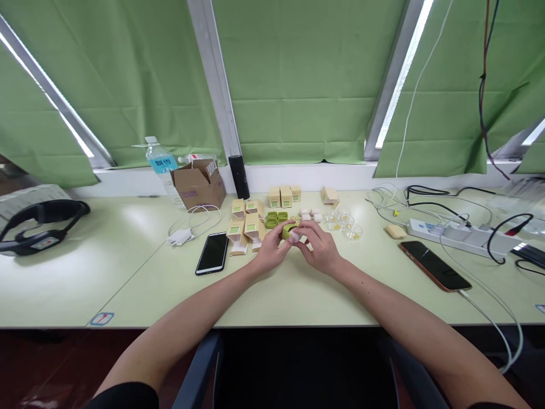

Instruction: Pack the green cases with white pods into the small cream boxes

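Pale green tabletop spreads before me, and over its middle my left grip and right grip meet. Small tan card boxes with green squares on their fronts stand beyond; some nearer ones, to the left, have open flaps. Clear plastic cups lie loose to the right, small olive-green square pieces just past my fingers. My left grip closes narrowly around a rounded green shell; my right grip pinches a small rounded white piece against it. I judge this pairing partway: whether they're joined, I cannot tell. Pinkish-white pieces beyond lie loose, seemingly still left unpaired.
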{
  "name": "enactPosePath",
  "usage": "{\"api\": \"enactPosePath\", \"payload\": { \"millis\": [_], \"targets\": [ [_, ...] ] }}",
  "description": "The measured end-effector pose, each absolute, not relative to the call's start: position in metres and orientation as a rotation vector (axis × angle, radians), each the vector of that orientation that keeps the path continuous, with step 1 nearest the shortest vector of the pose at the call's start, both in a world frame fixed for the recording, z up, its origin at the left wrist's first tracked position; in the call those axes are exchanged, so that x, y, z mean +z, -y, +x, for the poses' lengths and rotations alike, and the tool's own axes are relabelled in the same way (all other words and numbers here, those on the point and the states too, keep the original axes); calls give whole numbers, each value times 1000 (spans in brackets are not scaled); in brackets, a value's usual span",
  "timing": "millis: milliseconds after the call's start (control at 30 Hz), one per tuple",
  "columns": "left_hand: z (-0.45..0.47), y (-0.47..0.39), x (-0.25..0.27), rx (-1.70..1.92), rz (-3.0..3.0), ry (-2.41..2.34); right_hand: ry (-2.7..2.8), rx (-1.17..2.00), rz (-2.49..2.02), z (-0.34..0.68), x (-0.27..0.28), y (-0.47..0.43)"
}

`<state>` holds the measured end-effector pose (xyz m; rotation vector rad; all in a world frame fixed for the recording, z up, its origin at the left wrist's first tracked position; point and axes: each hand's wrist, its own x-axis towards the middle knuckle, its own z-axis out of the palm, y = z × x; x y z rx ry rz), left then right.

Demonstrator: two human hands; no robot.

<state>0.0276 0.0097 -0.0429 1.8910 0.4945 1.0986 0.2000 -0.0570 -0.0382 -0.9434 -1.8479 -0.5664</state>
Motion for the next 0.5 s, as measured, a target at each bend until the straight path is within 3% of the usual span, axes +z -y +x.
{"api": "enactPosePath", "payload": {
  "millis": [500],
  "targets": [
    [29,-7,-45,1068,1846,-379,1873,-488,-984,200,-44,56]
  ]
}}
